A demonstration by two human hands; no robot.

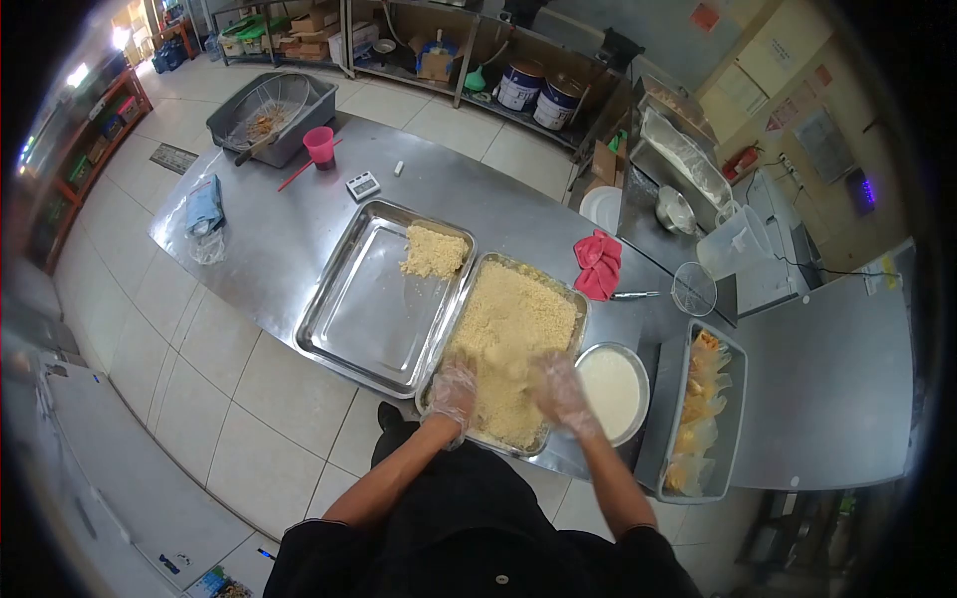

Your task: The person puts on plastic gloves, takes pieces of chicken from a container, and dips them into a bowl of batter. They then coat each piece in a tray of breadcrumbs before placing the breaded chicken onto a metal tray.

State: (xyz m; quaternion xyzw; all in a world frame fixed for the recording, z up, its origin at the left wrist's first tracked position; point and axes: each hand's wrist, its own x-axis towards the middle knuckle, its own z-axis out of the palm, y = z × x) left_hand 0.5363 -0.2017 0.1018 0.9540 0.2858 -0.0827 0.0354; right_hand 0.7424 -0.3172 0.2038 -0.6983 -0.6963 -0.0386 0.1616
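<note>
Both my hands wear clear plastic gloves over a metal tray of breadcrumbs [528, 309]. My left hand [456, 392] is at the tray's left edge, its fingers down by the crumbs and not clearly visible. On the right side, my right hand [564, 394] is smeared by motion. Between them lies a crumb-covered piece [508, 361], its outline blurred. To the left, a larger steel tray [364, 309] bears crumb-coated food [436, 251] in its upper right corner. Beside my right hand stands a round bowl of pale batter [611, 394].
A grey bin [736, 399] with several bags of food stands at the right. A red cloth [598, 265] and a wire strainer [694, 289] lie near it. Farther back are a timer [363, 185], a pink cup [319, 146] and a grey tub [289, 145]. A blue packet [204, 206] lies left.
</note>
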